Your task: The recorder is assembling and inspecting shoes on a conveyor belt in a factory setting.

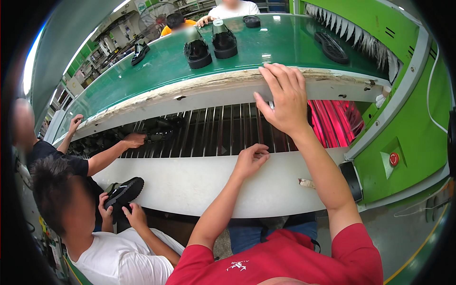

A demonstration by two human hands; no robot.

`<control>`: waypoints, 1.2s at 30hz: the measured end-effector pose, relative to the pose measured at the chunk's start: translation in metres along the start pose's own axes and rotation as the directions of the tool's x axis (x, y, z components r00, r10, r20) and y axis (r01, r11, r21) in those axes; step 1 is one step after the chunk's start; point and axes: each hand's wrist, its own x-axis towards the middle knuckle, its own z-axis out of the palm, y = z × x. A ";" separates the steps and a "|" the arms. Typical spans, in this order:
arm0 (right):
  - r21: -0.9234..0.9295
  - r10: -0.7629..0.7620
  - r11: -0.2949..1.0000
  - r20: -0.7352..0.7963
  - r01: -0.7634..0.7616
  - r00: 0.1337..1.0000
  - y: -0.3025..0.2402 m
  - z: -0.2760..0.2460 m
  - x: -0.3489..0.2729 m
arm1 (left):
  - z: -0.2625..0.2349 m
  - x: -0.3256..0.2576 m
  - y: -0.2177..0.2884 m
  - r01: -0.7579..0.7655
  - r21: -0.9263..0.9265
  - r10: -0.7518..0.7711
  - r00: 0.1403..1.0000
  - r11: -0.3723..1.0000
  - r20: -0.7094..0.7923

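My right hand (pixel 285 97) rests on the worn, pale edge board (pixel 223 80) of the raised green conveyor belt (pixel 266 42). Its fingers lie over the board, with the thumb apart. Behind its wrist, a dark thing shows only in part, and I cannot tell what it is. Loosely bent, with nothing visible in its fingers, my left hand (pixel 251 160) lies by the inner edge of the white ledge (pixel 199 185), next to the metal rollers (pixel 209 130). On the green belt stand two black shoes (pixel 197 53) (pixel 224 42) on lasts, and a black sole (pixel 331 47) lies farther right.
Pink light glows over the rollers (pixel 332 123) at right. A green machine (pixel 403 156) carries a red button (pixel 394 159). At left, a person in white holds a black shoe (pixel 126 192); another reaches toward dark shoes (pixel 159 135) on the rollers. Two people stand behind the belt.
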 end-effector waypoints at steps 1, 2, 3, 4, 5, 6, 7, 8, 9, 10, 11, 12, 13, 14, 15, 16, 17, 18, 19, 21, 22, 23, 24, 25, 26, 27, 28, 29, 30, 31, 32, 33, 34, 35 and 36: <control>0.000 0.003 1.000 -0.001 -0.003 1.000 0.000 0.000 0.000 | 0.000 0.000 0.001 0.000 -0.002 0.000 1.000 1.000 0.002; 0.000 0.002 1.000 0.001 -0.002 1.000 0.000 0.001 -0.001 | -0.001 0.000 0.001 0.009 -0.013 -0.009 1.000 1.000 0.004; 0.005 0.002 1.000 -0.003 -0.002 1.000 0.000 0.002 -0.001 | -0.001 0.000 0.001 0.017 -0.025 -0.017 1.000 1.000 0.006; 0.009 0.002 1.000 -0.006 -0.002 1.000 0.000 0.002 -0.001 | -0.002 -0.001 0.001 0.018 -0.026 -0.018 1.000 1.000 0.005; 0.008 0.002 1.000 -0.004 -0.002 1.000 0.001 0.002 -0.001 | -0.001 -0.001 0.002 0.015 -0.017 -0.015 1.000 1.000 0.007; -0.006 -0.006 1.000 -0.009 0.006 1.000 0.001 0.002 -0.001 | -0.001 -0.001 0.003 0.012 -0.009 -0.012 1.000 1.000 0.009; -0.019 -0.014 1.000 -0.014 0.014 1.000 0.002 0.001 0.000 | -0.001 0.000 0.004 0.013 -0.011 -0.013 1.000 1.000 0.011; -0.018 -0.014 1.000 -0.011 0.013 1.000 0.001 0.001 0.000 | -0.001 0.000 0.003 0.002 0.000 -0.002 1.000 1.000 0.010; -0.016 -0.014 1.000 -0.013 0.014 1.000 -0.001 0.001 0.001 | -0.002 -0.001 0.003 -0.010 0.010 0.009 1.000 1.000 0.010; -0.014 -0.015 1.000 -0.015 0.015 1.000 -0.002 0.002 0.001 | -0.002 -0.001 0.002 -0.008 0.007 0.008 1.000 1.000 0.009; -0.016 -0.018 1.000 -0.011 0.018 1.000 -0.001 0.001 0.001 | -0.002 0.000 0.003 -0.003 0.011 0.003 1.000 1.000 0.008; -0.016 -0.009 1.000 -0.005 0.009 1.000 -0.001 0.001 0.000 | -0.001 0.001 0.003 0.001 0.014 -0.001 1.000 1.000 0.006; -0.015 -0.001 1.000 0.001 0.001 1.000 0.000 0.001 0.000 | 0.000 0.001 0.003 0.000 0.008 0.000 1.000 1.000 0.005; -0.015 -0.006 1.000 0.003 0.006 1.000 0.000 0.002 0.000 | -0.001 0.001 0.003 0.007 0.008 -0.007 1.000 1.000 0.005; -0.013 -0.009 1.000 0.001 0.009 1.000 0.000 0.002 0.000 | -0.001 0.001 0.003 0.014 0.007 -0.014 1.000 1.000 0.004; -0.011 -0.011 1.000 0.000 0.011 1.000 0.000 0.003 0.000 | -0.002 0.001 0.003 0.013 0.002 -0.013 1.000 1.000 0.001; -0.014 -0.015 1.000 0.005 0.016 1.000 0.000 0.002 0.000 | -0.001 0.000 0.003 0.009 0.006 -0.009 1.000 1.000 0.002; -0.021 -0.013 1.000 0.004 0.013 1.000 0.000 0.001 0.000 | 0.000 0.000 0.003 0.005 0.010 -0.005 1.000 1.000 0.003; -0.027 -0.011 1.000 0.003 0.011 1.000 0.000 0.001 0.000 | 0.001 0.001 0.003 0.003 0.002 -0.003 1.000 1.000 0.003; -0.025 -0.011 1.000 0.001 0.011 1.000 0.000 0.001 0.001 | 0.002 0.002 0.000 -0.072 0.033 0.072 0.997 0.997 -0.021; -0.021 -0.007 1.000 -0.007 0.007 1.000 0.000 0.000 0.002 | 0.003 0.002 -0.001 -0.071 0.024 0.072 0.997 0.997 -0.022; -0.018 -0.013 1.000 -0.001 0.013 1.000 0.000 0.000 0.005 | 0.001 0.001 -0.002 -0.068 0.023 0.068 0.997 0.997 -0.029; -0.003 -0.027 1.000 0.045 0.027 0.999 0.002 -0.005 0.009 | -0.001 0.001 -0.003 -0.064 0.021 0.064 0.997 0.998 -0.036; 0.012 -0.041 0.999 0.091 0.040 0.995 0.004 -0.009 0.013 | -0.003 0.000 -0.004 -0.060 0.014 0.061 0.997 0.998 -0.042; 0.016 -0.048 0.999 0.098 0.047 0.994 0.014 -0.012 0.018 | -0.005 -0.001 -0.003 -0.008 0.002 0.008 0.999 1.000 -0.033; 0.108 0.009 0.994 0.159 -0.026 0.987 0.033 -0.019 0.026 | -0.004 0.000 0.000 0.037 -0.013 -0.037 0.999 0.999 -0.016; 0.200 0.060 0.974 0.224 -0.106 0.973 0.052 -0.025 0.035 | -0.004 -0.001 0.000 0.037 -0.021 -0.038 0.999 0.999 -0.021; 0.038 0.045 0.998 0.180 -0.053 0.983 0.070 -0.033 0.047 | -0.005 -0.001 0.000 0.029 -0.019 -0.029 0.999 0.999 -0.026; -0.128 0.022 0.992 0.137 -0.004 0.990 0.091 -0.042 0.059 | -0.005 -0.001 0.001 0.018 -0.016 -0.019 0.999 1.000 -0.031; -0.255 0.079 0.966 0.154 -0.038 0.985 0.115 -0.048 0.066 | -0.004 0.000 0.000 0.018 -0.022 -0.018 0.999 1.000 -0.034; -0.385 0.140 0.920 0.160 -0.069 0.977 0.139 -0.058 0.071 | -0.002 0.002 0.000 0.011 -0.021 -0.011 1.000 1.000 -0.022; -0.534 0.218 0.841 0.175 -0.093 0.960 0.164 -0.062 0.068 | -0.001 0.003 -0.001 0.005 -0.018 -0.005 1.000 1.000 -0.009; -0.669 0.297 0.736 0.176 -0.107 0.939 0.186 -0.065 0.064 | 0.001 0.005 -0.002 0.001 -0.024 -0.001 1.000 1.000 -0.005; -0.646 0.526 0.728 0.312 -0.229 0.791 0.195 -0.068 0.067 | -0.002 0.003 -0.004 -0.004 -0.012 0.004 1.000 1.000 -0.020; -0.648 0.526 0.726 0.309 -0.229 0.792 0.206 -0.073 0.068 | -0.002 0.002 -0.002 -0.019 -0.001 0.019 0.999 1.000 -0.027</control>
